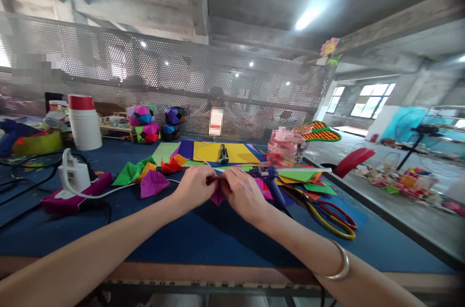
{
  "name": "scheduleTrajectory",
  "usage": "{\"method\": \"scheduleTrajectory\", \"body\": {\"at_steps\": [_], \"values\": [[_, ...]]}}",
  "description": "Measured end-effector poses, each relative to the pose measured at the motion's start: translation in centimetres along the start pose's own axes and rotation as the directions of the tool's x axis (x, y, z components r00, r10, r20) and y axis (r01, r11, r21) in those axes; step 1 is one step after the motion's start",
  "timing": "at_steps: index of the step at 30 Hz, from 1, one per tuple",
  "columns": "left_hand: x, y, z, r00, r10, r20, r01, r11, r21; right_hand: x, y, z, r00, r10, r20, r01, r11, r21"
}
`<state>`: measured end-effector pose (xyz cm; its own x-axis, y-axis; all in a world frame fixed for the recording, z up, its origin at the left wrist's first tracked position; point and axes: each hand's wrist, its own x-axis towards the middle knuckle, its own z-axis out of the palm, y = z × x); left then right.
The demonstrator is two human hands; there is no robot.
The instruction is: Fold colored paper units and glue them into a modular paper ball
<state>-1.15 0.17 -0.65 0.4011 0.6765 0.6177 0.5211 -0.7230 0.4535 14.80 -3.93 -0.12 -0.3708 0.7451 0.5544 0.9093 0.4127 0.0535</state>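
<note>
Mid-frame, the left hand (195, 184) and right hand (244, 193) pinch a folded purple paper (217, 198) between them, above the blue counter (203, 246). Scissors (317, 202) lie right of centre, beside a glue gun (273, 186).

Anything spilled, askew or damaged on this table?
Nothing looks spilled or damaged. The loose paper sheets beside the glue gun lie askew, fanned at uneven angles, though that may be ordinary clutter. The purple paper between the left hand and right hand is mostly hidden, so I can't judge it.
</note>
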Motion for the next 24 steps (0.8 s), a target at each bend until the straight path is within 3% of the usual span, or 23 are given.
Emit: {"method": "scheduleTrajectory", "body": {"at_steps": [8,16,24], "values": [[-0.27,0.04,0.28,0.998,-0.009,-0.067,0.01,1.0,0.013,0.04,0.2,0.31,0.997,-0.02,-0.069,0.024,0.998,0.055],[-0.28,0.33,0.73,0.99,-0.116,-0.079,0.107,0.988,-0.111,-0.03,-0.25,0.5,0.987,-0.07,-0.144,0.058,0.995,-0.087],[-0.64,0.62,0.79,0.99,-0.096,-0.103,0.082,0.988,-0.132,-0.5,-0.45,0.45,0.979,-0.103,-0.177,0.082,0.989,-0.121]]}}
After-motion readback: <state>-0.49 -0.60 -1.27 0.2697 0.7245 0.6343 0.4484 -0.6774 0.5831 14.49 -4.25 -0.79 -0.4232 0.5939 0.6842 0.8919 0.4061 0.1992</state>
